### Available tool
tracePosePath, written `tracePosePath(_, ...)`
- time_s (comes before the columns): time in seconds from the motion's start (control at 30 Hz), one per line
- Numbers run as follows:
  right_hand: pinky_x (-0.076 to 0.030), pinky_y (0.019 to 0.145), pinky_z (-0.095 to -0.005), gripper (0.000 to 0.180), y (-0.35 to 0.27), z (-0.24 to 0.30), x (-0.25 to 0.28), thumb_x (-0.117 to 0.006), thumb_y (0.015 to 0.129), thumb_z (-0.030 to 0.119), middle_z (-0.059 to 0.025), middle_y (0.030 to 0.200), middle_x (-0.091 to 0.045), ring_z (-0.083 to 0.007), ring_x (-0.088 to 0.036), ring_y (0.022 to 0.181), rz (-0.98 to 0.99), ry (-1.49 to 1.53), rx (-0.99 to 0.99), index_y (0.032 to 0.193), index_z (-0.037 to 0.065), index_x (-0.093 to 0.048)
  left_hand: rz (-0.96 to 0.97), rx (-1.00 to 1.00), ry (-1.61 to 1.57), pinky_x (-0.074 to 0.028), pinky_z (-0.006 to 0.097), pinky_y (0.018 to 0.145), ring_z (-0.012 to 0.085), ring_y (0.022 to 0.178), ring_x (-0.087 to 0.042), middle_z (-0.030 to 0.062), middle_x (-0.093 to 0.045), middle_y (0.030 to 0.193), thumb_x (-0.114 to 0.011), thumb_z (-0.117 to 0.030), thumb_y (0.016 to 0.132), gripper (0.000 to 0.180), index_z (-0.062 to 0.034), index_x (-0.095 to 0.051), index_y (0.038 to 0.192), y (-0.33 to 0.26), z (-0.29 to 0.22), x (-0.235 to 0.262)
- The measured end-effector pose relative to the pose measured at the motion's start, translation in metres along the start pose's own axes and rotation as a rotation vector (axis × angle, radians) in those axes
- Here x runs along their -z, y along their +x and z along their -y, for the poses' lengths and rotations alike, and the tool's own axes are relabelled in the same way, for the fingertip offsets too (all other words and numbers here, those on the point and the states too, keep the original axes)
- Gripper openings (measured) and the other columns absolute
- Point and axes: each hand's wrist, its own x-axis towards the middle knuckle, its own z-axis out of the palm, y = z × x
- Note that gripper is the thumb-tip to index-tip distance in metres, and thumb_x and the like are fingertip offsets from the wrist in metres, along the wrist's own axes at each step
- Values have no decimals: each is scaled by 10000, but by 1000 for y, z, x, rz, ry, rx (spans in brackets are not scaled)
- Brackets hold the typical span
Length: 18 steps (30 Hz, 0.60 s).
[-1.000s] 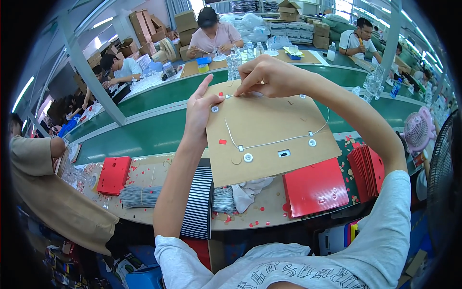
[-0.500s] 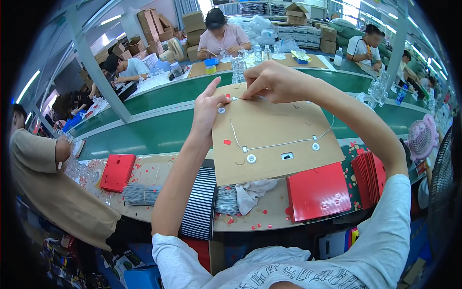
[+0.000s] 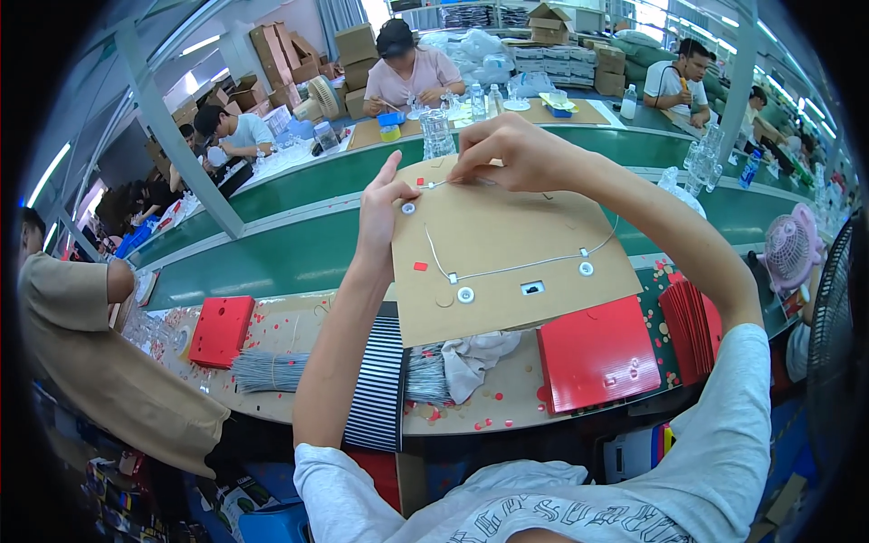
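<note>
A brown cardboard sheet (image 3: 507, 226) is tilted up in front of me, above the bench. My left hand (image 3: 379, 215) is closed on its upper left edge, thumb sticking up. At the sheet's far edge my right hand (image 3: 518, 154) pinches a thin pale wire, close to a small white tab (image 3: 431, 185); its fingertips partly hide the wire. Elsewhere the wire (image 3: 516, 269) curves across the board through small white clips. Several white round grommets (image 3: 465, 295), a rectangular cutout (image 3: 533, 289) and a red square (image 3: 420, 266) show on the board.
On the bench lie a bundle of grey wires (image 3: 270, 370), a striped strip (image 3: 373, 385), a pale cloth (image 3: 478, 362), red panels (image 3: 599, 355) and a red block (image 3: 222, 331). A green conveyor (image 3: 272, 244) runs beyond. A person (image 3: 109, 353) stands at left; a pink fan (image 3: 790, 242) at right.
The board and both hands have shifted slightly left in view. My right hand still pinches the wire at the far edge, and my left hand keeps its hold.
</note>
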Motion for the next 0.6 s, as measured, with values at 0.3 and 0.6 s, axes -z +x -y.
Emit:
tracePosePath(0.3,-503,614,-346,117,9,2,-14,-679,742,2,-85,760,-624,-238,-629,705,-25,-304,117,832,50,-737,-12,-19,-20,-490,274,781,199,898,-580,177,-538,1120,-506,-104,700,877,45,-189,1504,5,3,-6)
tracePosePath(0.6,-507,625,-339,100,-5,-3,-9,-676,792,-6,-91,778,-629,-249,-627,695,-112,-85,20,860,33,-737,-18,-40,-43,-513,289,741,201,832,-600,179,-571,1082,-511,-66,702,860,58,-200,1494,2,3,-4)
